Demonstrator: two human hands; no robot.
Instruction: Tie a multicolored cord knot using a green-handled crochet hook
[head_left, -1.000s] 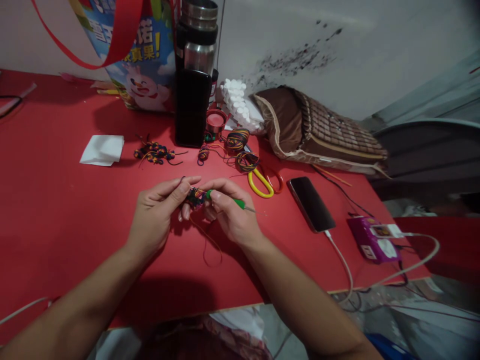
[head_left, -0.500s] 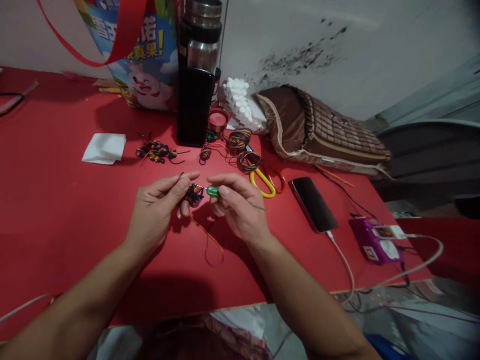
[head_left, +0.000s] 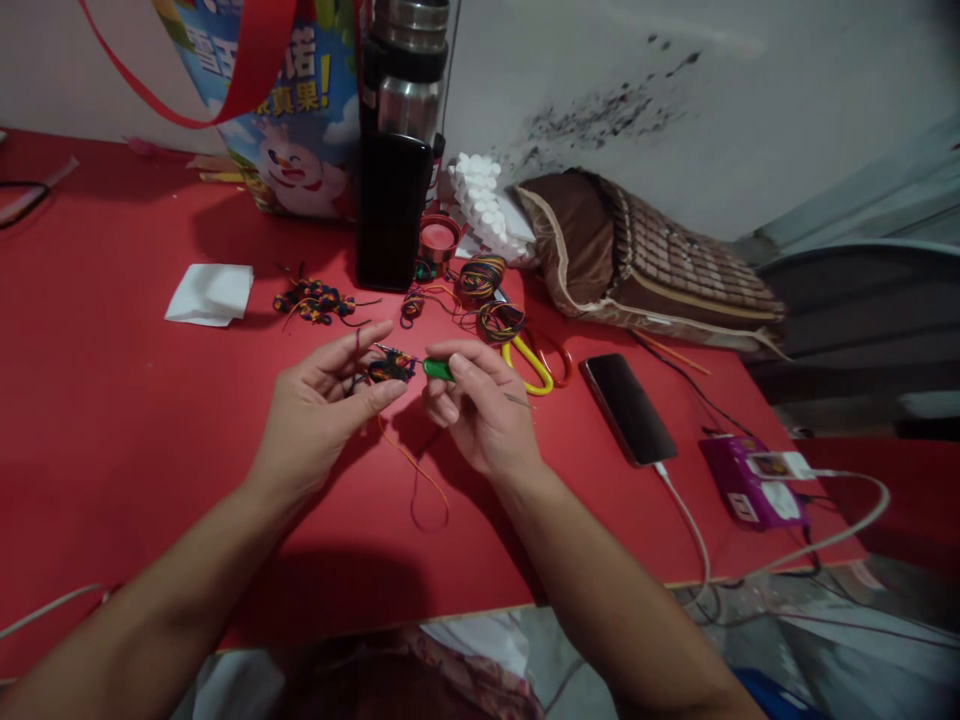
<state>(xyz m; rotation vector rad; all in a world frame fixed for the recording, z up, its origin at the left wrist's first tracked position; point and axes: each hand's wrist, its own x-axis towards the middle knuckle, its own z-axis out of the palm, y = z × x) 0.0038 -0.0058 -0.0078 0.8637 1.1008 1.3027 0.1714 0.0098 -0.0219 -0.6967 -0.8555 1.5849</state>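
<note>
My left hand holds a small piece of dark multicoloured crochet work between thumb and fingers, with yarn looped over the raised index finger. In my right hand is a crochet hook with a green grip; its thin metal shaft points left into the work and the rear end sticks out past the palm. A loose orange yarn strand hangs from the piece and curls on the table. Beyond my hands lie a finished-looking yarn piece and multicoloured yarn balls.
Yellow-and-red-handled scissors lie right of the yarn. A phone on a white cable rests farther right, near a purple box. A black phone leans upright before a steel flask. A folded tissue lies left.
My left thumb has shifted right along the crochet piece, and the index finger has lifted. My right hand has tilted slightly with the hook, which stays at the work.
</note>
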